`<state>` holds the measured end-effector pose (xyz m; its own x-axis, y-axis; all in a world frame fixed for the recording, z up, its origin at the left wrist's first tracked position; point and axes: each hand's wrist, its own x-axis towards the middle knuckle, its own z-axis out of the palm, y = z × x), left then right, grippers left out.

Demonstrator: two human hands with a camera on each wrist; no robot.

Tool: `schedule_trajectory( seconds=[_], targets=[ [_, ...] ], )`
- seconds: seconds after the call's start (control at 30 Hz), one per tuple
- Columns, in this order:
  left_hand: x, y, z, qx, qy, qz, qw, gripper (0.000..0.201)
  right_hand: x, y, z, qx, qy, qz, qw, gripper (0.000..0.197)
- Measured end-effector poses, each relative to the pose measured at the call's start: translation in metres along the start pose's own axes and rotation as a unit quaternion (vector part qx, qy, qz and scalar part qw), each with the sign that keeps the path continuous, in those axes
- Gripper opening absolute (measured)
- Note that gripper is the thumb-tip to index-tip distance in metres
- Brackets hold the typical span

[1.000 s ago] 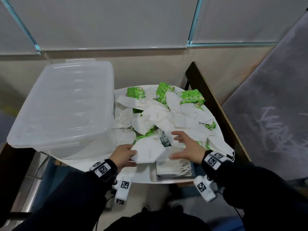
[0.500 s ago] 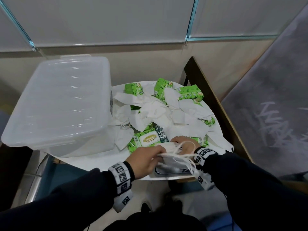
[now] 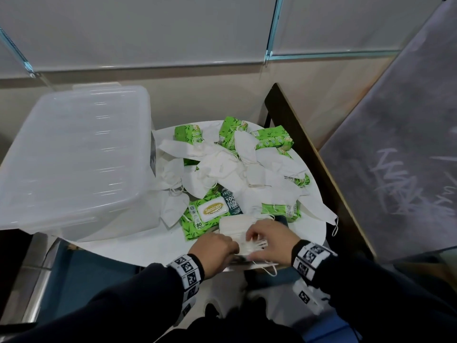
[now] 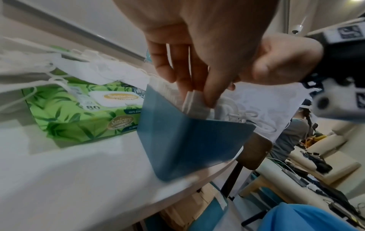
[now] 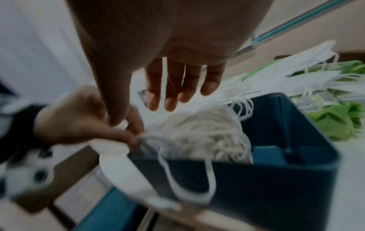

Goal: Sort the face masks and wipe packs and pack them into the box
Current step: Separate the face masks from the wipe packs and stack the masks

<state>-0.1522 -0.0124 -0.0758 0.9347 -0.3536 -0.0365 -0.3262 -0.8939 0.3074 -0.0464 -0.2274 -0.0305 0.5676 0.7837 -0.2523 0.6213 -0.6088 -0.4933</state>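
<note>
White table point(image 3: 148, 246) | left hand point(image 3: 214, 253) pinches mask stack point(image 3: 237, 227) | right hand point(image 3: 270, 241) fingers straight — blue box point(image 4: 183, 140) mostly hidden

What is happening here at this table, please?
A person is packing white face masks into a small blue box at the table's near edge. The left hand pinches the masks; the right hand rests open over their loops. Green wipe packs and more masks lie unsorted behind, beside a clear bin.

White table point(image 3: 138, 246): masks point(image 3: 222, 167), wipe packs point(image 3: 205, 216) (jumbled), clear bin point(image 3: 74, 154).
</note>
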Motion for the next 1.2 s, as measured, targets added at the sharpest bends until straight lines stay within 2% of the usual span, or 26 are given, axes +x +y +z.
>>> schedule_trajectory(
  seconds=[0.1,0.2,0.3,0.37,0.43,0.53,0.63,0.73,0.8,0.83,0.93,0.97,1.0,1.07,1.13,1.2],
  targets=[
    [0.000,0.005,-0.001,-0.041,0.036,0.005,0.998,0.013,-0.010,-0.002,0.028,-0.137,-0.060,-0.026,0.988,0.064],
    [-0.002,0.004,0.005,-0.028,0.022,0.025,0.999,0.006,-0.015,0.003,0.034,-0.168,-0.040,0.006,0.985,0.034],
    [-0.006,-0.004,0.010,-0.002,0.011,0.038,0.999,0.003,-0.018,0.014,0.018,-0.190,-0.066,0.070,0.977,0.024],
    [-0.003,-0.005,0.004,-0.004,-0.012,0.022,1.000,0.006,-0.021,0.025,0.008,-0.183,-0.085,0.109,0.973,0.025],
    [0.002,-0.002,-0.005,-0.020,-0.045,-0.002,0.999,0.012,-0.023,0.034,0.003,-0.131,-0.108,0.134,0.976,0.030],
    [0.006,-0.003,-0.010,-0.024,-0.053,-0.022,0.998,0.015,-0.023,0.036,-0.002,-0.066,-0.102,0.169,0.978,0.022],
    [0.008,-0.008,-0.011,-0.042,-0.067,-0.054,0.995,0.015,-0.019,0.031,-0.003,-0.127,-0.086,0.167,0.974,0.026],
    [0.008,-0.011,-0.017,-0.080,-0.092,-0.097,0.988,0.022,-0.017,0.025,0.001,-0.197,-0.108,0.147,0.963,0.020],
    [0.003,-0.022,-0.025,-0.133,-0.069,-0.151,0.977,0.037,-0.018,0.025,0.001,-0.150,-0.118,0.163,0.968,0.018],
    [0.000,-0.031,-0.030,-0.147,-0.036,-0.183,0.971,0.040,-0.018,0.028,-0.001,-0.099,-0.113,0.178,0.972,0.019],
    [-0.006,-0.073,-0.035,-0.144,0.099,-0.285,0.943,0.024,-0.019,0.034,-0.023,0.051,-0.059,0.198,0.977,0.027],
    [-0.007,-0.090,-0.032,-0.137,0.111,-0.326,0.929,0.029,-0.019,0.034,-0.032,0.094,-0.034,0.196,0.975,0.028],
    [-0.007,-0.105,-0.029,-0.137,0.094,-0.369,0.914,0.044,-0.017,0.034,-0.039,0.131,-0.010,0.191,0.973,0.026],
    [-0.003,-0.126,-0.021,-0.165,0.019,-0.443,0.881,0.067,-0.007,0.031,-0.051,0.183,0.031,0.177,0.967,0.015],
    [0.004,-0.133,-0.012,-0.195,-0.027,-0.459,0.866,0.074,0.008,0.030,-0.058,0.239,0.063,0.175,0.953,0.005],
    [0.007,-0.128,-0.006,-0.181,-0.045,-0.451,0.873,0.071,0.022,0.027,-0.060,0.311,0.079,0.181,0.930,0.001]
  ],
)
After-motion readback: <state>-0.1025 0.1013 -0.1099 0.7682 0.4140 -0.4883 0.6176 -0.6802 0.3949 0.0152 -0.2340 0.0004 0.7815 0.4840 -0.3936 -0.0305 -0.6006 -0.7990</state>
